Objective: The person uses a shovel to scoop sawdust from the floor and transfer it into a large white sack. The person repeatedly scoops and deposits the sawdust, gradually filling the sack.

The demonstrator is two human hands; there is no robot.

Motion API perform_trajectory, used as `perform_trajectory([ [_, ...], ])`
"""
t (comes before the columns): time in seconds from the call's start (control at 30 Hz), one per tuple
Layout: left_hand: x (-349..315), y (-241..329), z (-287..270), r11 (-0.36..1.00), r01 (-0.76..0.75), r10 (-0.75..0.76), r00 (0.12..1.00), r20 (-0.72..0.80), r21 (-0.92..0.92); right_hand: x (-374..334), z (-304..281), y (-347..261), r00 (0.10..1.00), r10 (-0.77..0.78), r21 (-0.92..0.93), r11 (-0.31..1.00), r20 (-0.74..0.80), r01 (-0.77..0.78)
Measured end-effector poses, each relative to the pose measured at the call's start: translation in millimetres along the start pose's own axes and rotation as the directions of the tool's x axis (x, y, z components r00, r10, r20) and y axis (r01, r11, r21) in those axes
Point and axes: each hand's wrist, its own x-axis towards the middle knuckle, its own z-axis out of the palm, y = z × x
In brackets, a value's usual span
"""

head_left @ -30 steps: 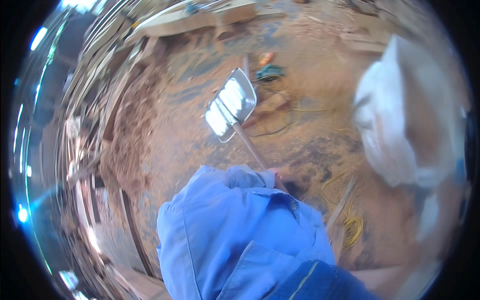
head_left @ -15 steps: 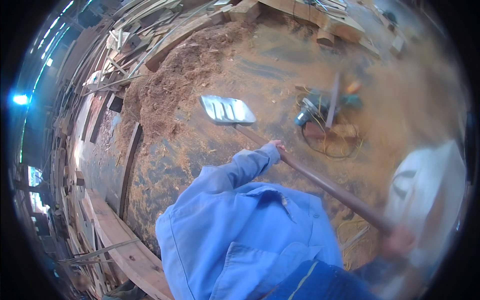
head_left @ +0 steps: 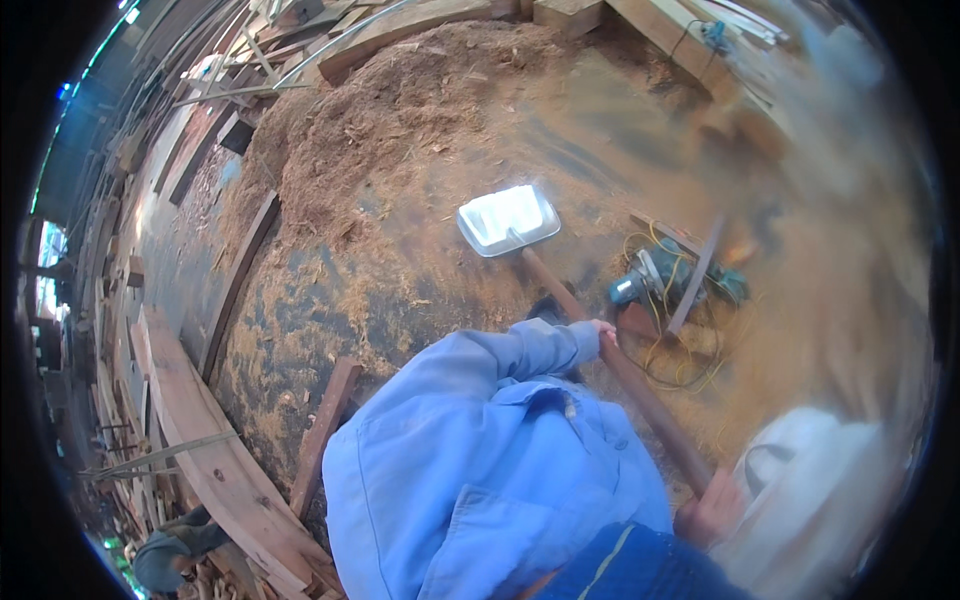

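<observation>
A shovel with a shiny metal blade [head_left: 510, 220] and a long brown shaft [head_left: 648, 398] slants across in front of me. My left hand [head_left: 607, 332], in a blue sleeve, is closed around the middle of the shaft. Lower right, my right hand [head_left: 715, 508] grips the shaft near its rear end, beside a white sack [head_left: 810, 475]. The blade is over the dusty floor, near the edge of a sawdust heap [head_left: 370, 140]. Glare covers the blade's face, and I see no heap of sawdust on it. Whether the blade touches the floor I cannot tell.
A teal power saw [head_left: 640, 285] with tangled yellow cord lies right of the shaft. Timber beams [head_left: 235, 480] line the left, and a short plank [head_left: 325, 435] lies by my left side. Brown dust [head_left: 800, 270] blurs the right. A person [head_left: 165, 555] bends at lower left.
My view has shifted. The shovel blade has moved away from me and rightward. My right hand has come closer to my body, still gripping the shaft; my left hand keeps its hold.
</observation>
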Motion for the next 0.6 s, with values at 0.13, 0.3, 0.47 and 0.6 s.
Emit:
perform_trajectory([
  [0.13,43,65,-26,0.992,-0.104,0.093,0.986,0.138,0.076,83,52,11,0.767,-0.066,0.340,0.918,0.638,-0.205],
  [0.3,64,167,-39,0.993,-0.005,-0.014,0.987,-0.158,-0.120,201,69,-11,0.572,-0.266,0.574,0.673,0.776,-0.466],
  [0.47,56,278,-36,0.985,-0.110,0.078,0.970,-0.229,-0.131,325,96,-60,0.473,-0.471,0.586,0.120,0.744,-0.801],
  [0.6,46,369,-47,0.975,-0.160,0.113,0.953,-0.280,-0.151,418,103,-114,0.371,-0.563,0.355,-0.143,0.739,-0.924],
])
